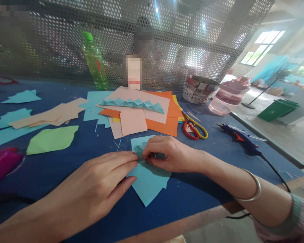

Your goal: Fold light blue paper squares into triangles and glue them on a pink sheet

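Note:
Light blue paper (149, 184) lies on the table in front of me, partly covered by my fingers. My left hand (103, 177) rests flat from the left, its fingers stretched out with their tips on the paper and its thumb apart. My right hand (171, 153) is curled over the paper's upper part, thumb and fingers pinching a small blue fold; its fingertips are partly hidden. Just beyond sits a pale pink paper square (133, 122). Behind it a zigzag strip of folded blue paper (133, 104) lies on pink and orange sheets (164, 126).
Red-and-yellow scissors (194, 129), a blue glue gun (240, 137) with a cord, a pink bottle (229, 96) and a paper-covered pot (200, 90) stand or lie right. A green bottle (95, 62) is at the back. Leaf-shaped green paper (52, 139) and a magenta tool (3, 165) are left.

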A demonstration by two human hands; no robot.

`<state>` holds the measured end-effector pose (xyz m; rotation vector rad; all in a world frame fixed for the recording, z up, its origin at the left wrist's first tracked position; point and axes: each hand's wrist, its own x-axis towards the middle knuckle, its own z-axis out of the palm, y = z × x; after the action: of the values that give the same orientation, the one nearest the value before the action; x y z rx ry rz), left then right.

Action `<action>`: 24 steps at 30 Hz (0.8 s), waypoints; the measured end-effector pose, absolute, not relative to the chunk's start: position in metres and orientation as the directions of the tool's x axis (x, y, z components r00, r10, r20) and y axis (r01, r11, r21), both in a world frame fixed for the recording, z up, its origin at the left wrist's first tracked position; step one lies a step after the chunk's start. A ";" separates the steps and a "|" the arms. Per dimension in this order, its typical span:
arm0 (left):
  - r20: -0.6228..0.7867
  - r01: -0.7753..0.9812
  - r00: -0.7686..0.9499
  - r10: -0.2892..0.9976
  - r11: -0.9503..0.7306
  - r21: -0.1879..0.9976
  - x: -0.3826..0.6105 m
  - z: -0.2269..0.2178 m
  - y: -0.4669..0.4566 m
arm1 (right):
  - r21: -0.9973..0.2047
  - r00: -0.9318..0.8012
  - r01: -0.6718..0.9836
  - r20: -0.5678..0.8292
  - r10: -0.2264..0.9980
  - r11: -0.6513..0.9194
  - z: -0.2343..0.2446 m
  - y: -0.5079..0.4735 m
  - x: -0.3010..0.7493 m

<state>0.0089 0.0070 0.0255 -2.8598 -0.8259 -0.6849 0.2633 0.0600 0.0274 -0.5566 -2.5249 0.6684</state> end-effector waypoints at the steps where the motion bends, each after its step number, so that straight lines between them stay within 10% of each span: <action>1: 0.428 0.521 0.761 0.487 -0.852 0.043 0.008 0.025 0.007 | -0.546 -0.807 0.263 0.328 0.492 0.795 0.027 0.060 0.263; 24: 0.453 0.499 0.762 0.463 -0.866 0.047 0.011 0.033 0.009 | -0.453 -0.868 0.228 0.306 0.390 0.862 0.030 0.062 0.269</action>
<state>0.0115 0.0088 0.0332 -2.8767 -0.7867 -0.7086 0.2689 0.0619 0.0298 -0.4580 -2.6438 0.5749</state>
